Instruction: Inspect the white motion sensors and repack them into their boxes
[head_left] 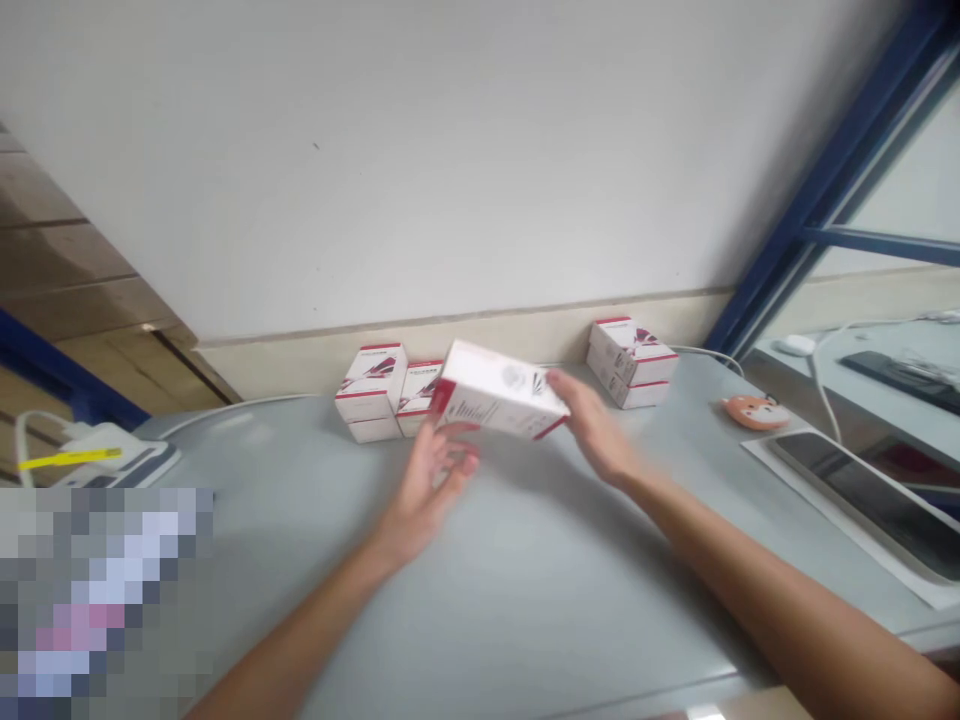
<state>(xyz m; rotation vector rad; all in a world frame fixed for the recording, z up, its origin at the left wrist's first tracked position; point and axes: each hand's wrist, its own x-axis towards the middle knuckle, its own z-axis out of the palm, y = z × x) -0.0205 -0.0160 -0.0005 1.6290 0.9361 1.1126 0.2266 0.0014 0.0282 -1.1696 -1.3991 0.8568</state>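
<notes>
A white and dark red cardboard box (499, 392) is held tilted above the grey table (480, 590). At its right end, my right hand (596, 425) is closed on it, thumb on the upper edge. My left hand (427, 475) is at the lower left end of the box, fingers half curled and apart, the thumb free of the box. Whether its fingertips touch the box I cannot tell. Behind, similar boxes stand near the wall: a stack (371, 390) at the left, another box (418, 385) beside it, and a stack (632, 362) at the right.
At the right lie an orange mouse (756, 411) and a dark keyboard (874, 495) on a white sheet. A white power strip (112, 455) with cables sits at the left. The wall (450, 170) closes off the back; a blue frame (817, 190) rises at the right.
</notes>
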